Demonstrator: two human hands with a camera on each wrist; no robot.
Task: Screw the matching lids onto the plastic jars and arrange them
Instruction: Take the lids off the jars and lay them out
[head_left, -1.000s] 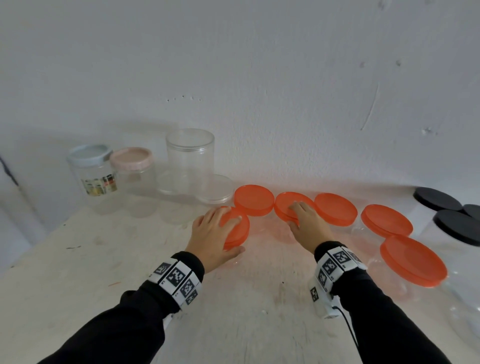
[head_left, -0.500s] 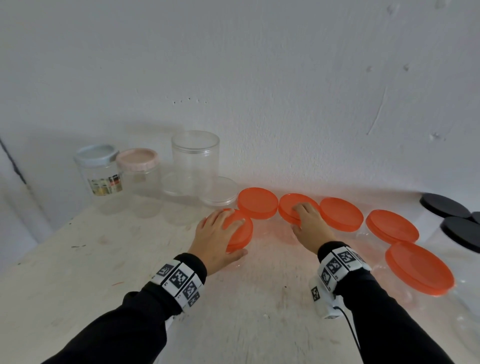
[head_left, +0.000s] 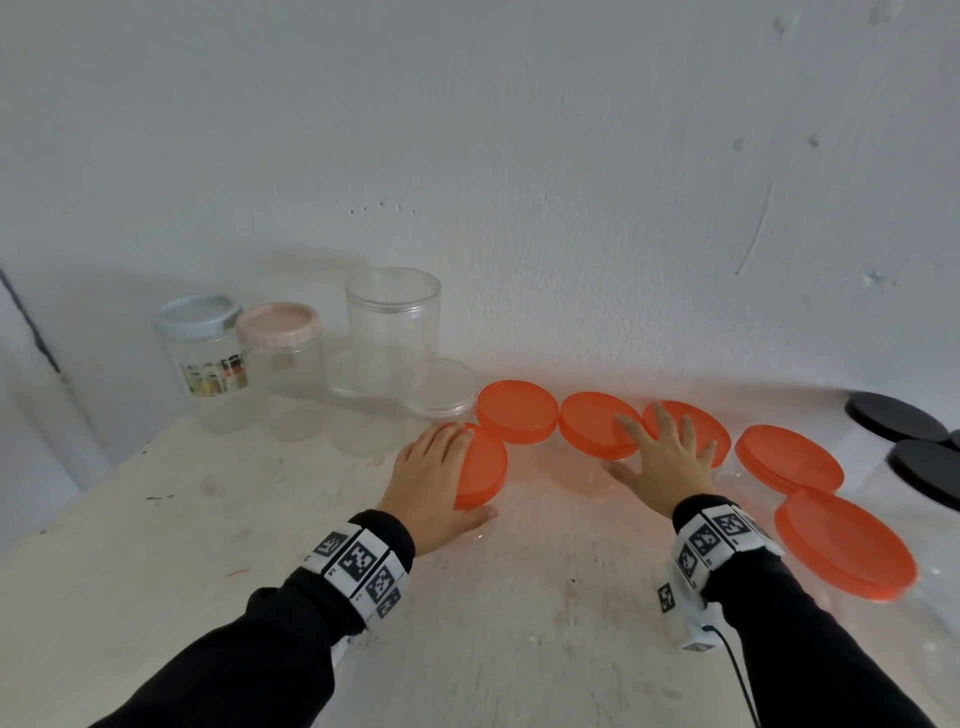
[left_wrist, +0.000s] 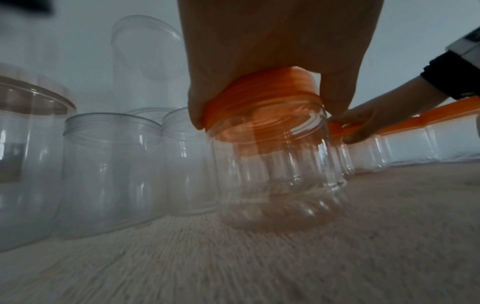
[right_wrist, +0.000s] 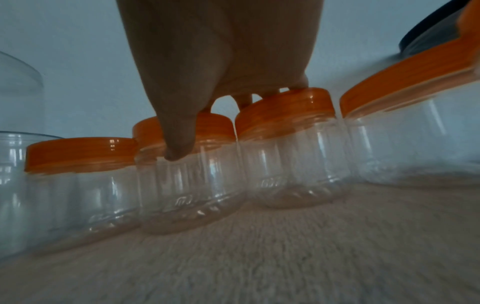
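Head view showed both sleeves reaching forward over the desk (head_left: 519, 649), which was nearest. Just beyond, the left hand (head_left: 434, 480) lay over the front jar (left_wrist: 280, 174), fingers (left_wrist: 335, 90) and thumb curled round its orange lid (head_left: 480, 470); in the left wrist view the lid sat skewed, so the jar seemed tilted or the lid not yet seated, and blur kept me from telling which. To its right, the right hand (head_left: 667, 465) was spread flat, fingers straight, resting across the lids of two neighbouring jars, the middle jar (right_wrist: 187, 185) and its right neighbour (right_wrist: 293, 164), thumb hanging down at the middle jar's front. It gripped nothing.

My judgement: the front jar stood out of the row, nearer the person than the rest, directly under the left hand, its axis roughly upright. So the left hand was the one placed to turn the lid home or slide the jar back into line, toward the gap left of the row jar (head_left: 514, 418).

Farther back against the wall (head_left: 519, 156) stood a tall open jar (head_left: 392, 332), a pink-lidded jar (head_left: 278, 353) and a blue-lidded jar (head_left: 202, 358); black lids (head_left: 893, 415) sat far right.
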